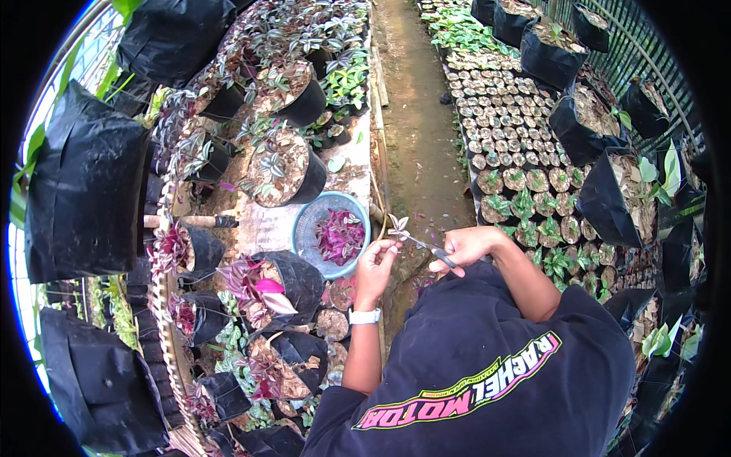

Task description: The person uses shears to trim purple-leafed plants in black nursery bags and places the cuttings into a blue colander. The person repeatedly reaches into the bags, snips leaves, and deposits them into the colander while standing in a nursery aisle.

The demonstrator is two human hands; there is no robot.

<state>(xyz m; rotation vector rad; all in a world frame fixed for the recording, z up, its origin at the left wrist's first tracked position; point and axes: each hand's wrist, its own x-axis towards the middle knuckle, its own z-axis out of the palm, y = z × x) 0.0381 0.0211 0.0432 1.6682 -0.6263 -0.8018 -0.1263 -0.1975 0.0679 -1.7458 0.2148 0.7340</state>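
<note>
My left hand (376, 264), with a white watch on its wrist, pinches a small striped tradescantia cutting (398, 224) between thumb and fingertips. My right hand (467, 247) grips scissors (441, 255) with dark handles. Their blades reach to the cutting, close to my left fingertips; whether they touch the stem cannot be made out. Just left of my left hand stands a round blue plastic basket (296, 239). Inside it lies a heap of purple and green leafy cuttings (340, 235).
Black pots of tradescantia (313, 176) and black grow bags (85, 183) crowd the left side. A dirt path (420, 125) runs ahead between the beds. On the right are rows of small potted seedlings (508, 117) and larger grow bags (619, 197).
</note>
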